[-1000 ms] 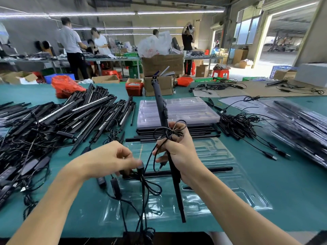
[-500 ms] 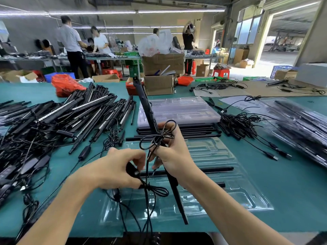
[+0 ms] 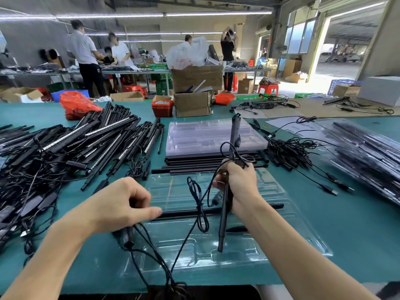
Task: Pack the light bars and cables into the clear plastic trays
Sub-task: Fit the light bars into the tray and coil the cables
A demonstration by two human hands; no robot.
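Black light bar [image 3: 234, 135] gripped upright by right hand [image 3: 239, 182]; left hand [image 3: 121, 204] pinches cable [image 3: 151, 241], ends cut off

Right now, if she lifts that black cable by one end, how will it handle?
Probably floppy: the black cable hangs in slack loops between the left hand and right hand. It looks light and thin. Likely to snag, since it is knotted mid-span and trails off the table edge.
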